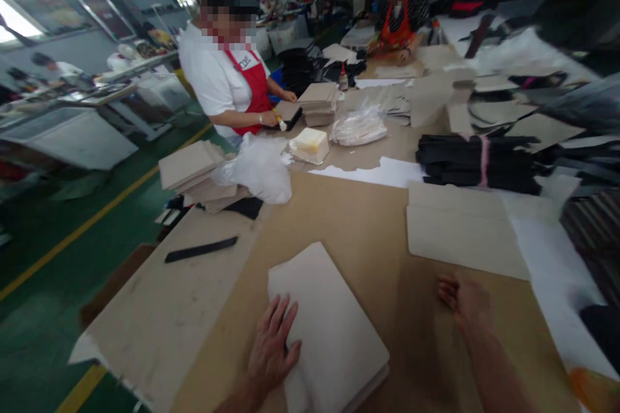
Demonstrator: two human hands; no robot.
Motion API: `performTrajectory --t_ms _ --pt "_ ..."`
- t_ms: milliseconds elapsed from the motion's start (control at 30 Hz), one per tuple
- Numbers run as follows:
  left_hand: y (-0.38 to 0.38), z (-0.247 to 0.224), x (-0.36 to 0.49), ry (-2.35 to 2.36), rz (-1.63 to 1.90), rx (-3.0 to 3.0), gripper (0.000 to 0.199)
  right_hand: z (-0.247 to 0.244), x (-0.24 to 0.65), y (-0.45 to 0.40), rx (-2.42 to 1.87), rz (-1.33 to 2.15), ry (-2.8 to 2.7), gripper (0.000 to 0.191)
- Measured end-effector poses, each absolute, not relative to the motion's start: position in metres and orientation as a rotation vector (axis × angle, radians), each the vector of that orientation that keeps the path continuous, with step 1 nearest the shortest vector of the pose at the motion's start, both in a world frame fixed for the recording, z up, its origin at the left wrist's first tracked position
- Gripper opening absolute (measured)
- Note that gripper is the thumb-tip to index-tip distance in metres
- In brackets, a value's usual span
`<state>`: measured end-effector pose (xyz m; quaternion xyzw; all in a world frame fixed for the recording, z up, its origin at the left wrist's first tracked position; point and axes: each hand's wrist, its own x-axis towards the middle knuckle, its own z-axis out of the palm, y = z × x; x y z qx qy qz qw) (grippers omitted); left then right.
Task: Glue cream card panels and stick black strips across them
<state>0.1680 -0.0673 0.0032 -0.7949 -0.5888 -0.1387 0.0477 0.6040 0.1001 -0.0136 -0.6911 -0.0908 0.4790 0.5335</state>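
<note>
My left hand lies flat with its fingers apart on the left edge of a small stack of beige board sheets. The stack sits at an angle on the brown paper covering the table in front of me. Off to the right, my right hand is closed, its fingers curled inward and a little blurred. Whether anything is inside those fingers is hidden. Just beyond that hand lies another pale board piece, apart from the stack.
A black strip lies at left, before stacked boards and a clear plastic bag. Black strips tied in pink lie back right. A co-worker in a red apron holds a brush beside a white tub; another person works farther back.
</note>
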Motion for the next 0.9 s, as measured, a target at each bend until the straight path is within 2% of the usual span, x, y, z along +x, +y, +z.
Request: performTrajectory --t_ms 100,200,400,600,733,800,900 --pt "-0.07 0.004 0.173 -1.887 -0.443 -2.456 0.067 -0.007 0.566 0.068 -1.826 1.2 -0.511 0.026" --pt "-0.071 0.002 0.174 -1.92 -0.479 -2.465 0.066 0.003 0.505 0.046 -1.808 1.267 -1.179 0.033" --pt "-0.072 0.002 0.177 -1.942 -0.513 -2.494 0.068 0.011 0.421 0.046 -1.607 0.967 -1.979 0.051" --pt "-0.077 -0.004 0.179 -2.014 -0.442 -2.478 0.075 0.001 0.414 0.042 -1.524 0.64 -2.104 0.053" --pt "-0.076 -0.006 0.18 -2.01 -0.45 -2.463 0.076 0.01 0.413 0.038 -1.455 0.507 -2.076 0.045" --pt "-0.075 -0.005 0.179 -2.006 -0.456 -2.467 0.076 0.02 0.411 0.037 -1.471 0.585 -2.05 0.036" --pt "-0.074 0.001 0.18 -1.988 -0.49 -2.486 0.075 0.039 0.413 0.035 -1.62 0.943 -1.995 0.032"
